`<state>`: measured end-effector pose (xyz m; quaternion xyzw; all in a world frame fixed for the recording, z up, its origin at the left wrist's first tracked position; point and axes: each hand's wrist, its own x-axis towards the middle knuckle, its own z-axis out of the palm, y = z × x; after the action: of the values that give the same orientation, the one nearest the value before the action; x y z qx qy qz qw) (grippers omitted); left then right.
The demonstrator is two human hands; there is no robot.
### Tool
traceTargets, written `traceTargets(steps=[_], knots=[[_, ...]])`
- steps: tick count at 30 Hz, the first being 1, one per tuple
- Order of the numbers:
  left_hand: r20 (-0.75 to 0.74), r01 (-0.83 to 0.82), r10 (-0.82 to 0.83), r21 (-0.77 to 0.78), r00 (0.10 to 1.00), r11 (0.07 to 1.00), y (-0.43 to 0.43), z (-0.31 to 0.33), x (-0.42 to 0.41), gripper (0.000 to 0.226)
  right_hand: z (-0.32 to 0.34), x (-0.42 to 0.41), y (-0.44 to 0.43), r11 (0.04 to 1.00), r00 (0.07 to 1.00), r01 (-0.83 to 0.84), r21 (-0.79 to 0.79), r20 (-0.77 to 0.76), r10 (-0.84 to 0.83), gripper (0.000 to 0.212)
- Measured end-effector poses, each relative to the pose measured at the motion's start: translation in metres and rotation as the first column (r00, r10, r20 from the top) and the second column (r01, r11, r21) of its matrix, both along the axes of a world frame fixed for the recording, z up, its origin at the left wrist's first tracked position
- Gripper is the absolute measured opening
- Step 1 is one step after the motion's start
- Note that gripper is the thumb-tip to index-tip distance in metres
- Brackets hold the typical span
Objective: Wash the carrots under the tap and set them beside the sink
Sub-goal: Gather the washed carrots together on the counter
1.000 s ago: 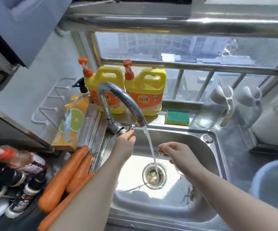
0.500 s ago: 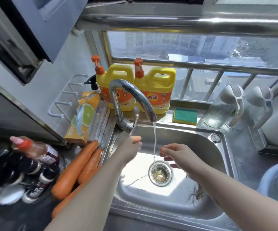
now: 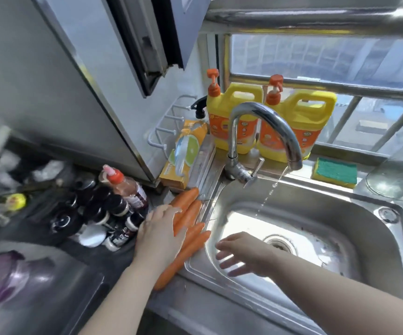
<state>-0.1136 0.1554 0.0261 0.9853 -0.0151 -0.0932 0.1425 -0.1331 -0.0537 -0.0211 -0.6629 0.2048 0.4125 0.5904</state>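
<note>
Several orange carrots (image 3: 187, 226) lie side by side on the counter along the left rim of the steel sink (image 3: 316, 197). My left hand (image 3: 158, 232) lies flat on top of them, fingers straight. My right hand (image 3: 242, 253) hovers over the left part of the basin with fingers spread, holding nothing. The chrome tap (image 3: 263, 131) arches over the basin and only a thin broken trickle of water falls from its spout. Its lever (image 3: 254, 174) points down towards the basin.
Two yellow detergent jugs (image 3: 299, 122) stand behind the tap. A green and yellow sponge (image 3: 335, 171) lies on the back ledge. Several dark sauce bottles (image 3: 103, 213) crowd the counter left of the carrots. An orange packet (image 3: 183, 153) leans by the wall. A cabinet corner hangs overhead.
The water has dropped from a steady stream to a trickle. My left hand left the tap lever and came down onto the carrots. My right hand moved left across the basin.
</note>
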Motion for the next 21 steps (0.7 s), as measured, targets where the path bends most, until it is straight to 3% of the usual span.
traceTargets(steps=[6, 12, 14, 18, 21], knots=[[-0.038, 0.206, -0.202, 0.179, 0.979, 0.962, 0.006, -0.016, -0.03, 0.046, -0.017, 0.017, 0.04, 0.981, 0.977, 0.193, 0.027, -0.103, -0.189, 0.03], [-0.041, 0.271, -0.27, 0.289, 0.962, 0.918, 0.001, -0.026, -0.039, 0.056, -0.033, 0.031, 0.055, 0.978, 0.97, 0.209, 0.015, -0.128, -0.205, 0.056], [-0.075, 0.264, -0.253, 0.306, 0.964, 0.915, 0.002, -0.03, -0.039, 0.066, -0.036, 0.033, 0.059, 0.978, 0.97, 0.205, 0.044, -0.144, -0.197, 0.053], [-0.082, 0.295, -0.283, 0.302, 0.956, 0.907, 0.0, -0.035, -0.042, 0.075, -0.033, 0.03, 0.06, 0.976, 0.976, 0.209, 0.068, -0.071, -0.204, 0.025], [-0.054, 0.285, -0.281, 0.266, 0.958, 0.921, -0.004, -0.036, -0.048, 0.073, -0.031, 0.021, 0.055, 0.975, 0.977, 0.207, 0.078, 0.026, -0.21, 0.041]])
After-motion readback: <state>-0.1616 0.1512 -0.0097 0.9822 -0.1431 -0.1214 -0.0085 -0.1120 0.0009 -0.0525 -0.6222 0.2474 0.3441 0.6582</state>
